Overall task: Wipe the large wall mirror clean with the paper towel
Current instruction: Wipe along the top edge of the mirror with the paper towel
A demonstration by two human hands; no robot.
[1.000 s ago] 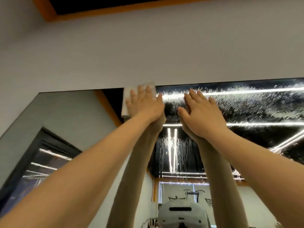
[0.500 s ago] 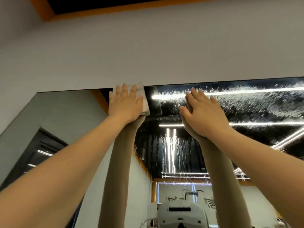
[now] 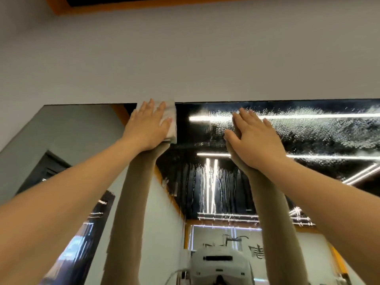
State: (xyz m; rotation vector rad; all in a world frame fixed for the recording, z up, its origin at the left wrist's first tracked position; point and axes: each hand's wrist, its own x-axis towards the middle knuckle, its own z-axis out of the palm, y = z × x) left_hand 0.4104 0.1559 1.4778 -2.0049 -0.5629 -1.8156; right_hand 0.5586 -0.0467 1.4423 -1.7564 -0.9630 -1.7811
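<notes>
With left hand [image 3: 147, 128] fingers flat and slightly spread on the towel [image 3: 171, 120] at the mirror [image 3: 205, 182] top edge, right hand [image 3: 257, 140] flat, we should press evenly, overlapping strokes into the droplets.

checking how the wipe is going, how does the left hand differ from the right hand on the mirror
The left hand presses the folded paper towel against the mirror; the right hand lies bare on the glass. The left hand sits at the mirror's top edge, over glass that looks clear; the right hand sits a little lower, on glass covered in spray droplets. Both are flat, fingers straight and pointing up.
</notes>
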